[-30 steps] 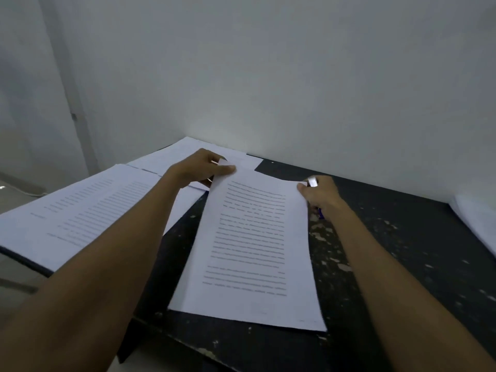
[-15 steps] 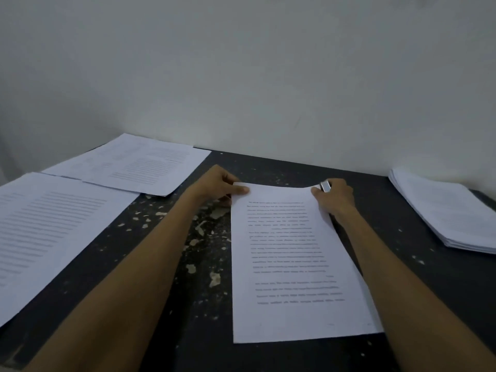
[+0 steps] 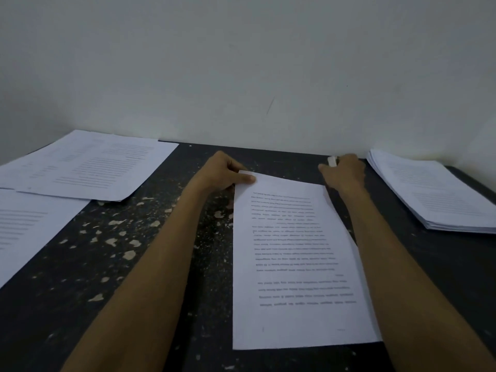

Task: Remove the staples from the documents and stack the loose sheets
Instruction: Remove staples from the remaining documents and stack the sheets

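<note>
While flat on the counter, document corner in my left hand's pinch, whitish tool in my right hand's curl.

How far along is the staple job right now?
Seemingly done: the thick stack of sheets at right. In hand: left hand pinches the centre document by its top corner; right hand grips a small white tool. Left: papers spread at left, staples not visible.

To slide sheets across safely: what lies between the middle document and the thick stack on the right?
In the head view, only the right hand, gripping a small white tool, and its forearm, above bare dark table.
</note>
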